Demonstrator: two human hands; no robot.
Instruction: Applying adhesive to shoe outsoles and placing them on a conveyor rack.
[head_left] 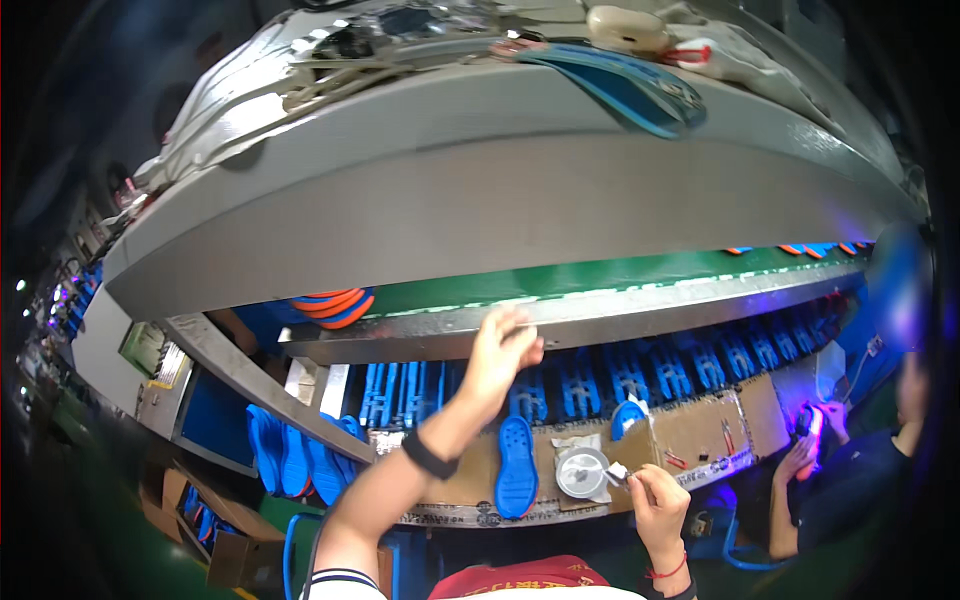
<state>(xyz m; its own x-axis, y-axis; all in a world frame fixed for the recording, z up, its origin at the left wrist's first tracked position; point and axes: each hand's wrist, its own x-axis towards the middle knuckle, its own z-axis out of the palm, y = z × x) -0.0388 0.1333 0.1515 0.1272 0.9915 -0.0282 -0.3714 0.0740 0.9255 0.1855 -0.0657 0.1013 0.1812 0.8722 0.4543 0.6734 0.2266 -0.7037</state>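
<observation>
My left hand (502, 352) is raised in front of the metal ledge, fingers apart and nothing in them. A dark band circles that wrist. My right hand (661, 505) is closed in a pinch on a small tool with a white end (617, 470), possibly a brush; its kind is not clear. The white end is beside the rim of a round white bowl (582, 490) with pale contents. Left of the bowl, a blue shoe sole (516, 468) lies lengthwise on the cardboard-covered bench (465, 485).
Behind the bench runs a green conveyor belt (560, 280) under a grey metal hood (520, 195). Orange-and-blue soles (335, 307) are stacked at its left. Blue racks (577, 385) line the bench's back. More blue soles (295, 460) hang at left. A co-worker's hands (797, 460) hold a shoe at right.
</observation>
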